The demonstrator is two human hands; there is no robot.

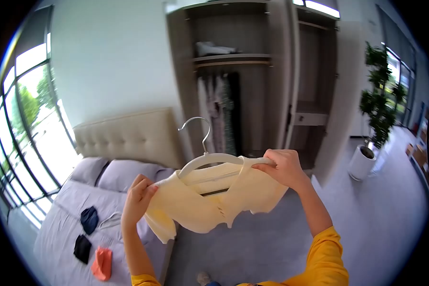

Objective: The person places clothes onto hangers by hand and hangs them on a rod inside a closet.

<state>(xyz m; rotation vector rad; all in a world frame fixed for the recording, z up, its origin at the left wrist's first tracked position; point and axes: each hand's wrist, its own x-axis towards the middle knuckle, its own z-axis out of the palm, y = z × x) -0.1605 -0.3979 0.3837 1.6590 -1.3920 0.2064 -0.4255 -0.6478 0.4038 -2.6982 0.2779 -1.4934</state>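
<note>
A pale yellow short cardigan (207, 207) hangs on a white hanger (195, 164) with a metal hook, held up in front of me. My left hand (139, 198) pinches the garment's shoulder at the left end of the hanger. At the other end, my right hand (282, 168) grips the opposite shoulder, thumb underneath and fingers folded over. The hook stands upright and free above the collar. Parts of the hanger inside the cardigan are hidden by the fabric.
Ahead stands an open wardrobe (255, 105) with hanging clothes (224, 112). On the left, a bed (64, 214) holds a navy garment (89, 219), a black one (82, 248), a coral one (101, 264) and another hanger (110, 220). A potted plant (362, 162) stands at right.
</note>
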